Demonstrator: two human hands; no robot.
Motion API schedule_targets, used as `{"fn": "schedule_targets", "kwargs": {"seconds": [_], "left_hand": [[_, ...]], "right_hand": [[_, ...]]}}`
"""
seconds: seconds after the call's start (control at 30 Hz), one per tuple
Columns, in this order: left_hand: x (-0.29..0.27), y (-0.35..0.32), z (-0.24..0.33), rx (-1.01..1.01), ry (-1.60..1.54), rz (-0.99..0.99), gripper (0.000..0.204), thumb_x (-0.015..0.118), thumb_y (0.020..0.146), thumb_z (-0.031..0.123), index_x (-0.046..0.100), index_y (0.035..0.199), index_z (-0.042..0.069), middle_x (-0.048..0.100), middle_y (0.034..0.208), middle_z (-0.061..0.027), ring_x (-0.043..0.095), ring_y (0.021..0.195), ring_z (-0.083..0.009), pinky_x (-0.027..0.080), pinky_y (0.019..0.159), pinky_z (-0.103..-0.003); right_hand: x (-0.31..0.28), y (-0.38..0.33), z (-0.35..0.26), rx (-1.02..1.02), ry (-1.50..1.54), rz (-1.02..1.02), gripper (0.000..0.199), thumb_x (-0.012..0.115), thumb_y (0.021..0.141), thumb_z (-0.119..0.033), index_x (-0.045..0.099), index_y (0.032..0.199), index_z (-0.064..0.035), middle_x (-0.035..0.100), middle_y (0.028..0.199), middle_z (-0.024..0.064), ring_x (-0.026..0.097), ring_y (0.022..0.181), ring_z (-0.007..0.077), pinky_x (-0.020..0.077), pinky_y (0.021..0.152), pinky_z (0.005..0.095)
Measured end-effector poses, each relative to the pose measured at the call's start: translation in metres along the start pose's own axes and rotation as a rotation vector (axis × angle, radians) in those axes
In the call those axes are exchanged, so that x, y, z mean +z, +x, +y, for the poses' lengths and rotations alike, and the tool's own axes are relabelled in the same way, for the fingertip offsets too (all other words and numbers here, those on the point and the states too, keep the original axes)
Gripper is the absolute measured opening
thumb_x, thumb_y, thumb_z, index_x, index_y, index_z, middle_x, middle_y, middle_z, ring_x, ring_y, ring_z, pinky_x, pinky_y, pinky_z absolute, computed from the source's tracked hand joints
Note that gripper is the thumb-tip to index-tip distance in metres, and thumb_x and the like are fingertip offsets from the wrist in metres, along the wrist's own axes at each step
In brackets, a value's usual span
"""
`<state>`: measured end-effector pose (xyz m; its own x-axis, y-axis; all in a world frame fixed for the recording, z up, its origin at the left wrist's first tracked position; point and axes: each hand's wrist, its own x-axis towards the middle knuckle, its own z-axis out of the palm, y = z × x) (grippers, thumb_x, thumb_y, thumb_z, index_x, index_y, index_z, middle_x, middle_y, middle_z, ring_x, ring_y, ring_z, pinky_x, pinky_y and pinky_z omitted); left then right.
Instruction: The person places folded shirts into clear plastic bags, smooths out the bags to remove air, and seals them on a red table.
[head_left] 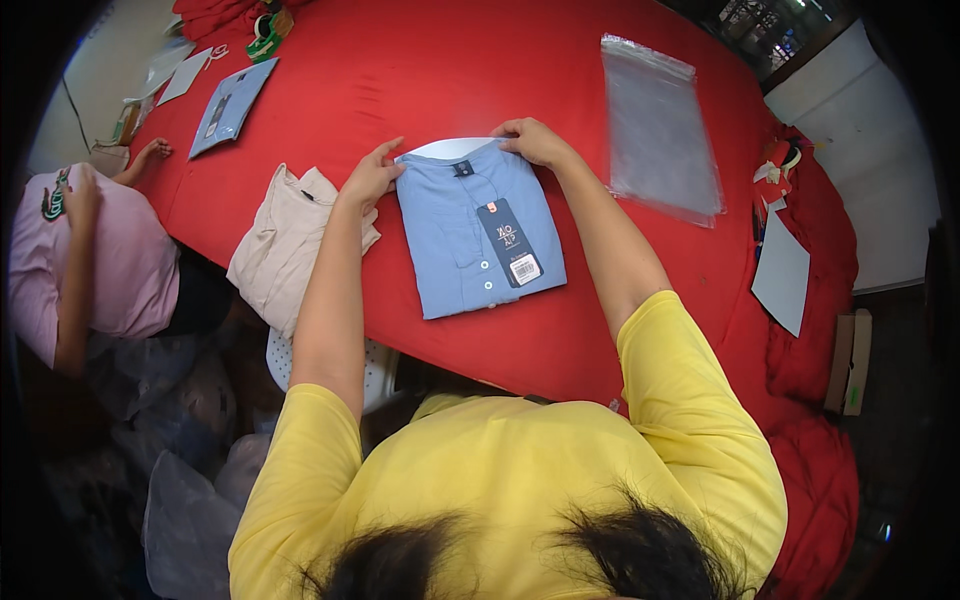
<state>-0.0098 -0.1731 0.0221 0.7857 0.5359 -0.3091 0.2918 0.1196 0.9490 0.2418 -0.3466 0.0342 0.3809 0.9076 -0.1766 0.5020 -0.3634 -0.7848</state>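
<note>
A folded light blue shirt (pixel 440 225) lies on the red-covered table in front of me, collar away from me. It has white buttons and a dark hang tag (pixel 508 240). A white card (pixel 450 148) shows behind its neckline. My left hand (pixel 372 178) holds the shirt's far left corner, fingertips bent at its edge. At the far right corner, my right hand (pixel 537 143) curls its fingers over the edge, beside the card. Next to my left forearm is a loosely folded beige garment (pixel 285 235).
Clear plastic bags (pixel 660 135) lie at the far right. A bagged blue garment (pixel 232 108) and a green tape dispenser (pixel 265 38) are at the far left. A person in pink (pixel 95 250) is at the left. A white sheet (pixel 782 270) lies near the right edge.
</note>
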Motion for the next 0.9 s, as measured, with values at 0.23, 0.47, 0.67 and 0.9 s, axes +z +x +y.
{"fn": "schedule_targets", "kwargs": {"seconds": [0.23,0.47,0.67,0.9], "left_hand": [[0.014,-0.008,-0.025,0.114,0.353,0.193,0.018,0.06,0.091,0.008,0.068,0.105,0.0,0.066,0.087,-0.0043,0.061,0.079,-0.0129,0.048,0.076,-0.026],[0.009,0.003,-0.03,0.083,0.404,0.159,0.019,0.068,0.083,0.013,0.071,0.099,0.001,0.069,0.082,-0.0094,0.064,0.078,-0.0168,0.049,0.072,-0.03],[0.023,0.002,-0.016,0.098,0.593,0.185,0.022,0.067,0.081,0.009,0.071,0.102,0.003,0.071,0.09,-0.0131,0.066,0.082,-0.0222,0.05,0.075,-0.03],[0.071,-0.018,0.032,0.397,1.12,0.386,0.03,0.067,0.081,0.013,0.067,0.111,0.007,0.061,0.118,-0.0167,0.055,0.107,-0.0349,0.046,0.092,-0.042]], "right_hand": [[0.0,-0.028,0.007,-0.034,0.037,-0.11,0.028,0.068,0.083,-0.013,0.069,0.11,-0.0022,0.068,0.103,0.0124,0.063,0.096,0.0215,0.0482,0.086,0.0313],[-0.002,-0.064,0.018,-0.062,0.369,-0.123,0.024,0.067,0.084,-0.013,0.071,0.104,-0.0007,0.069,0.098,0.0135,0.064,0.088,0.0207,0.0489,0.083,0.0327],[0.003,-0.062,0.012,-0.047,-0.027,0.009,0.021,0.065,0.083,-0.016,0.073,0.099,-0.0039,0.07,0.1,0.0145,0.065,0.094,0.0251,0.0483,0.087,0.0324],[-0.04,-0.124,0.023,0.023,-0.308,0.64,0.018,0.068,0.083,-0.022,0.069,0.092,-0.0066,0.061,0.098,0.0133,0.061,0.093,0.0288,0.0474,0.084,0.0402]]}}
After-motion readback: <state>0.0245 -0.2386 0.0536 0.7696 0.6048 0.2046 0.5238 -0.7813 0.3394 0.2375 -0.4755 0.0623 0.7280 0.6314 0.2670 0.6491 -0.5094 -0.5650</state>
